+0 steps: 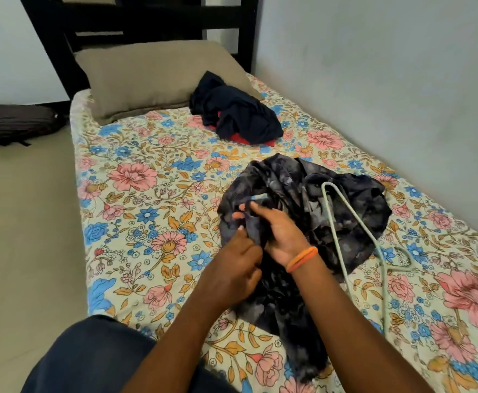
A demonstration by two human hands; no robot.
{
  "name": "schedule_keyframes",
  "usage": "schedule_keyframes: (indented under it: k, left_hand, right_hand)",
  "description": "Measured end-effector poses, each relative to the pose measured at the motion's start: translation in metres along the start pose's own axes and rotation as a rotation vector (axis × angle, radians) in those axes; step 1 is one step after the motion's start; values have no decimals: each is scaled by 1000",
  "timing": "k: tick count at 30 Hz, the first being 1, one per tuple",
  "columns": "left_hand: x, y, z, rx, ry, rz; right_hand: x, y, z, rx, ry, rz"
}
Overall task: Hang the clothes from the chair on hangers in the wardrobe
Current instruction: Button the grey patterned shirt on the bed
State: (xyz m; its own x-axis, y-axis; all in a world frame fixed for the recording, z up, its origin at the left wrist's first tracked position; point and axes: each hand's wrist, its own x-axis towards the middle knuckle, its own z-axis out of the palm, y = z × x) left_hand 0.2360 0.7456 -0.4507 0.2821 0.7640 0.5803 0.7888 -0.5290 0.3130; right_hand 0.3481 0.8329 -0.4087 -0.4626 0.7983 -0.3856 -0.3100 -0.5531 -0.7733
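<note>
The left hand (pixel 239 260) and right hand (pixel 279 234) both pinch folds of the dark tie-dye garment (pixel 303 211) spread on the bed (pixel 135 194), seemingly hunting its opening for the wire hanger (pixel 354 219) lying across it.

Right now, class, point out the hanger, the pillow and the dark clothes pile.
hanger (pixel 354 217): head view, on its pale wire arm.
pillow (pixel 152 78): head view, middle of its face.
dark clothes pile (pixel 235 114): head view, its navy top.

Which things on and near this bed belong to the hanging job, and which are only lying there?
For the job: the tie-dye garment that both hands grip, left hand, right hand; the pale hanger lying on it; the dark clothes pile.

Lying about: pillow; black bag on the floor.
</note>
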Motion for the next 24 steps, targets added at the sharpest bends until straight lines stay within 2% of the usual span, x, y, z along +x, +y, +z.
schedule_keyframes:
  k: [2,3,5,7,9,12,14,16,19,21,24]
  left_hand:
    - [-3,3,-2,-98,-8,-78]
    - [-4,7,-4,-207,13,-177]
    - [-6,14,-8,-385,97,-416]
    - [-6,18,-11,-400,174,-578]
    - [-5,18,-16,-360,190,-621]
    - [-4,17,-16,-226,91,-513]
    - [-3,15,-13,-106,78,-457]
    - [-5,11,-13,-56,178,-475]
    - [-5,5,-22,-331,312,-710]
    - [-2,2,-25,-551,318,-878]
    - [0,2,-23,-690,304,-955]
  right_hand:
    - [-6,10,-14,199,-73,3]
    - [-9,13,-22,259,-105,-5]
    - [-16,16,-33,322,-154,-22]
    - [-20,17,-38,292,-96,-11]
    - [-21,17,-31,82,14,-22]
    - [-18,20,-7,-462,181,-96]
    - [-18,20,1,-527,232,-100]
    - [-21,15,1,-470,201,-85]
    - [-27,2,-2,-596,201,-109]
    - [-28,-1,-5,-679,238,-131]
    - [-28,-2,-6,-685,295,-142]
